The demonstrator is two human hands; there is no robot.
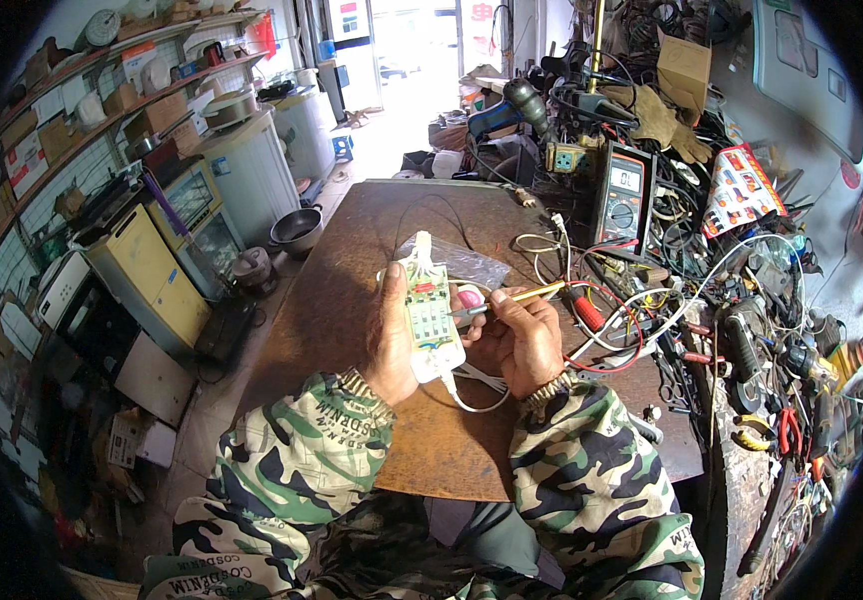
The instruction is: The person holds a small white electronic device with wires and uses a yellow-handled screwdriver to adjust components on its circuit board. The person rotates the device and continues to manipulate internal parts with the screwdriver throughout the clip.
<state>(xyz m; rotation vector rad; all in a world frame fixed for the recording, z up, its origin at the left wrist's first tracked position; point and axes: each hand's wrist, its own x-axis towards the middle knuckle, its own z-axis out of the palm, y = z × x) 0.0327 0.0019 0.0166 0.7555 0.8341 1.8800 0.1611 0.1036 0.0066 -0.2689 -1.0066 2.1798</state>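
My left hand (392,340) is wrapped round the edge of a white plastic case with an exposed green circuit board (430,310), raised over the desk. Wires and rows of pale parts show on the board, and a white cable (457,392) leaves its lower end. In a pinch, my right hand (527,340) has a slim tool with a yellow shaft (540,291); its grey tip points at the board's right side. Whether that tip touches the board, I cannot tell. A small round pink thing (471,297) shows behind the tool.
Beneath my hands is a brown wooden desk (322,300) with a clear plastic bag (467,262). A multimeter (623,200) stands at the right, near test leads with a red grip (588,308). Tangled cables, pliers (789,432) and tools crowd the right side. A pan (298,228) lies left.
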